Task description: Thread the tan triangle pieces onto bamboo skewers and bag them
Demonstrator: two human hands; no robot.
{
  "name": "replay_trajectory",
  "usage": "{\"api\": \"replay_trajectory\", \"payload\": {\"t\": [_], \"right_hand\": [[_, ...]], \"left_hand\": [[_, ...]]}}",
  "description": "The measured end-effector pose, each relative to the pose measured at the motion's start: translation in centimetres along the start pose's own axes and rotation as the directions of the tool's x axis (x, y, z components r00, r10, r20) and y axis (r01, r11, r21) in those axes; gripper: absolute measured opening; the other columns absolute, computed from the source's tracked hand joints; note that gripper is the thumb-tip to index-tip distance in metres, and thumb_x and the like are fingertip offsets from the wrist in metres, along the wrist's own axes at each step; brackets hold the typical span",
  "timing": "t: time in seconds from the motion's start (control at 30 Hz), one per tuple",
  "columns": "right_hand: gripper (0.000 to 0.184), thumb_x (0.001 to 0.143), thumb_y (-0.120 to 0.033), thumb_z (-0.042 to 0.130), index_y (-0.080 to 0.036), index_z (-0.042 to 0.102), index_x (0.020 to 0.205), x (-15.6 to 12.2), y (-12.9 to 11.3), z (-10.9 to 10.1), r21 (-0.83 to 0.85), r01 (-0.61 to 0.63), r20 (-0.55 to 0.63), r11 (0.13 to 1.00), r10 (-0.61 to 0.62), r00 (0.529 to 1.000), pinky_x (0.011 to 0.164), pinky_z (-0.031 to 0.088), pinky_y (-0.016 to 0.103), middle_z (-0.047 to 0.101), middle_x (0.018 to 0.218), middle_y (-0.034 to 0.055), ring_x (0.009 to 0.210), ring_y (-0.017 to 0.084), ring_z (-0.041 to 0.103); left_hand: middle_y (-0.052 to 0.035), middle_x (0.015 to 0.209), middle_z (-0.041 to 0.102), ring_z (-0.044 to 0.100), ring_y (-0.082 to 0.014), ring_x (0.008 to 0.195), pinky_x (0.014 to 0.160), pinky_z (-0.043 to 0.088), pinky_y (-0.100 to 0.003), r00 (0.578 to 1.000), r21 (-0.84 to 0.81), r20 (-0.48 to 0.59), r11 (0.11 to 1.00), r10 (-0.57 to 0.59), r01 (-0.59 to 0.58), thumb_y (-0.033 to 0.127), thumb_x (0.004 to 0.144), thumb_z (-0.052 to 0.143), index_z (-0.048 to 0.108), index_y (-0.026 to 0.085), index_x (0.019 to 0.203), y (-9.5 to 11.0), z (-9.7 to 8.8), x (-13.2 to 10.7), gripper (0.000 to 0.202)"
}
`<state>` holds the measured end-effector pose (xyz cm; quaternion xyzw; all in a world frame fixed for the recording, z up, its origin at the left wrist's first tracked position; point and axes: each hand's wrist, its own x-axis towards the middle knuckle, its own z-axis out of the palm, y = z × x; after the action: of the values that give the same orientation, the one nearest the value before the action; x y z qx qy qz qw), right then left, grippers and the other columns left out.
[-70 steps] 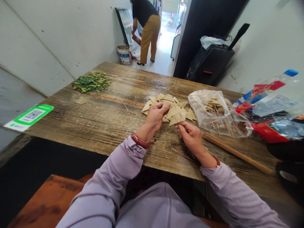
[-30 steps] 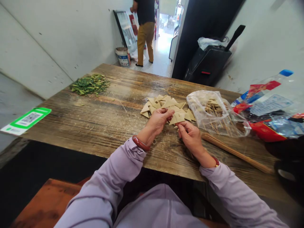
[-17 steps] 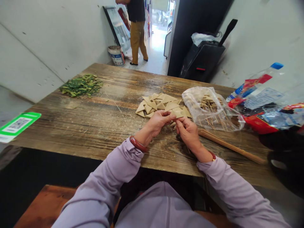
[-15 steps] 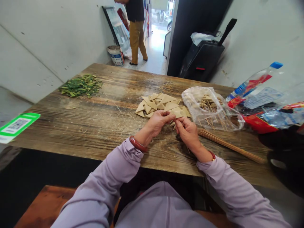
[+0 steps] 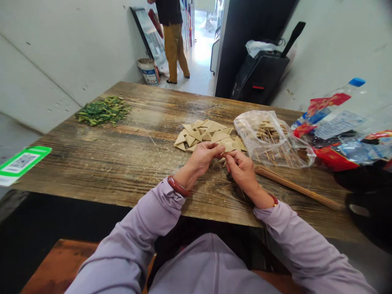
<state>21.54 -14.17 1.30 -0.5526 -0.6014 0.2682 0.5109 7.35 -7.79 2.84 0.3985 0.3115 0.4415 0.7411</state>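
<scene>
My left hand (image 5: 202,158) and my right hand (image 5: 244,168) meet fingertip to fingertip above the wooden table (image 5: 122,163). Pinched in the left fingers is a thin beige folded sheet (image 5: 227,145) that looks like tofu skin, mostly covered by the fingertips. The right hand is closed on a bamboo skewer (image 5: 243,192); only a short end shows below the palm. Just beyond my hands lies a pile of similar beige folded pieces (image 5: 208,130). Beside my right wrist rests a bundle of bamboo skewers (image 5: 294,185).
A clear plastic bag (image 5: 243,124) holds beige pieces on skewers. To the right are a plastic bottle (image 5: 343,96) and red-and-clear packaging (image 5: 337,157). Chopped greens (image 5: 104,110) lie at the far left. A person (image 5: 173,41) stands beyond the table near a bucket (image 5: 149,72).
My hands stay almost in place, with only a slight shift of the fingertips around the beige sheet. The person in the background has shifted slightly left.
</scene>
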Motion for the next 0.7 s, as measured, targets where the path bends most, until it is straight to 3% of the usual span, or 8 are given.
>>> {"api": "replay_trajectory", "payload": {"t": [0.53,0.7], "right_hand": [[0.029,0.097,-0.046,0.056,-0.021,0.066,0.086,-0.16,0.19,0.02,0.025,-0.009,0.024,1.000,0.008,1.000,0.056,0.039,0.028,0.056,0.055,-0.0046,0.050,0.012,0.051],[0.030,0.096,-0.047,0.057,-0.020,0.066,0.086,-0.03,0.15,-0.07,0.059,-0.014,0.024,0.998,0.012,1.000,0.055,0.038,0.027,0.056,0.054,-0.0049,0.050,0.012,0.051]], "left_hand": [[-0.0012,0.062,0.064,0.057,-0.0083,0.058,0.062,0.044,-0.024,0.999,-0.013,-0.034,1.000,0.008,-0.009,0.026,0.064,0.092,0.069,0.012,0.064,0.29,0.06,0.03,0.027],[-0.0006,0.068,0.065,0.058,-0.0079,0.062,0.064,0.046,-0.023,0.999,-0.013,0.033,1.000,0.001,0.000,0.032,0.061,0.094,0.069,0.012,0.069,0.51,-0.04,-0.04,0.033]]}}
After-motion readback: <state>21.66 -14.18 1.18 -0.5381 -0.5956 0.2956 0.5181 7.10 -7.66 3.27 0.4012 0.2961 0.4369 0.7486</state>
